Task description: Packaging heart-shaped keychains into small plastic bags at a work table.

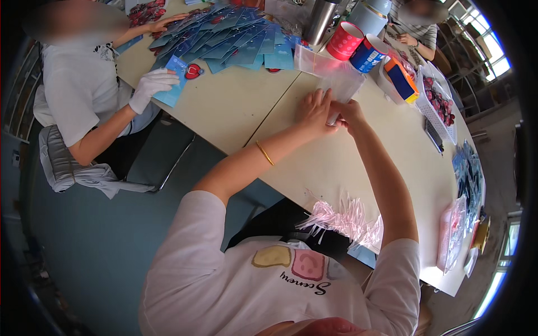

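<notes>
A clear plastic bag [343,85] lies between my hands on the cream table. My left hand [315,113] rests beside the bag's near end, its fingers stretched out and pointing away from me. My right hand [348,114] is closed, with its bent fingers gripping the bag's near corner. The fingertips of both hands almost meet there, and part of the bag is hidden under them. More clear plastic [311,60] lies just beyond, near the cups.
Blue printed cards [241,42] are heaped at the far left. A co-worker's gloved hand [154,85] holds one card. Red cup [343,41], blue cup [369,53] and steel flask [321,21] stand ahead. White basket [434,112] is at right; pink ribbon strips [342,217] lie at the near edge.
</notes>
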`<state>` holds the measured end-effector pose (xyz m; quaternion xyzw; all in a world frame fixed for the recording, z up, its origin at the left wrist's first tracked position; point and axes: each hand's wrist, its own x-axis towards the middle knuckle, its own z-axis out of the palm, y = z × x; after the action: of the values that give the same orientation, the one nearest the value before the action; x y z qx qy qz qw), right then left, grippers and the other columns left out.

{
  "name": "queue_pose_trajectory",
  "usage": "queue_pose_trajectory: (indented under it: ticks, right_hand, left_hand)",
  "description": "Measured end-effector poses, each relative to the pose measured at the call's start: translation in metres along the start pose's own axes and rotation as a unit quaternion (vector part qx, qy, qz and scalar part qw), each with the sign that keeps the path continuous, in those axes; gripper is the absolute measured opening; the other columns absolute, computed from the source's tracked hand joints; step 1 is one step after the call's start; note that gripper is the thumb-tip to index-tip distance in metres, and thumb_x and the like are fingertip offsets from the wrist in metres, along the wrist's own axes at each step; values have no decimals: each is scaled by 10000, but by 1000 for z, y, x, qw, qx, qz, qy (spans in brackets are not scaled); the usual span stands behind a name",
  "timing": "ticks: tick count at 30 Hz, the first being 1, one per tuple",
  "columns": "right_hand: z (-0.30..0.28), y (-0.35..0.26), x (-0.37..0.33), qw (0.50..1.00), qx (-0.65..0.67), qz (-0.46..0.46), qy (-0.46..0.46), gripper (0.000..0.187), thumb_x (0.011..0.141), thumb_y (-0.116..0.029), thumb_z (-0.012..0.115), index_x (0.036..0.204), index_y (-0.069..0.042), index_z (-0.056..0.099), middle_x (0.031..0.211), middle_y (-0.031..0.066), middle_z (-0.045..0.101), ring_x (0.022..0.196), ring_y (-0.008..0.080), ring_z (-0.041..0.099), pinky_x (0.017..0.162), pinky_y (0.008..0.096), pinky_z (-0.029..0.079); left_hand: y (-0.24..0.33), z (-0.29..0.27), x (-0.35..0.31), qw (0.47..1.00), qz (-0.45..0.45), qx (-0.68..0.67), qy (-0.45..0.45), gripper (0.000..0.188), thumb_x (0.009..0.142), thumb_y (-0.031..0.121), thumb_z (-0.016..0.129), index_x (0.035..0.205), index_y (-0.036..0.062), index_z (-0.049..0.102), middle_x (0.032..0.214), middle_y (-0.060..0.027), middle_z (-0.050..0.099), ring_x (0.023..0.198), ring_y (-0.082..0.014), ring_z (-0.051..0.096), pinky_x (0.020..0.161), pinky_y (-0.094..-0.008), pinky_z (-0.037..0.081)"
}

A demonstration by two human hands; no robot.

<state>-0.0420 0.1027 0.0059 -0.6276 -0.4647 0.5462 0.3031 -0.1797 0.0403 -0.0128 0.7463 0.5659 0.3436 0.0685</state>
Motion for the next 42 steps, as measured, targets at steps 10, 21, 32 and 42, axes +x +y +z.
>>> queue_pose_trajectory:
  ticks: [10,21,32,42]
  right_hand:
    - [-6,1,-36,867,-444,-136,182,635,615,-421,718,1135,-69,628,1174,179,564,1211,274,418,988,361,317]
    - [5,-19,7,931,-316,-85,160,869,560,-293,809,1272,41,439,1185,196,564,1075,315,568,894,348,475]
    - [-5,-4,-14,998,-45,-31,38,418,698,-261,751,997,-27,576,889,60,621,731,153,598,547,271,459]
    - [-15,8,-92,872,-442,-210,-9,294,796,-287,682,843,-16,578,716,63,601,638,142,577,559,296,461]
  left_hand:
    - [15,-16,6,982,-88,-82,-144,1177,541,417,818,1446,92,139,1389,-252,281,1265,-425,323,1026,-483,305]
    - [-26,-7,88,821,-380,-422,-68,195,702,148,710,697,39,548,596,-37,515,482,-128,435,433,-293,353]
    - [-23,-18,66,856,-214,-456,-118,212,811,104,621,986,5,556,867,-63,575,765,-133,547,659,-277,458]
    - [-36,-95,-10,993,29,70,-95,530,774,310,650,1156,-21,490,1085,-202,546,996,-309,548,820,-423,463]
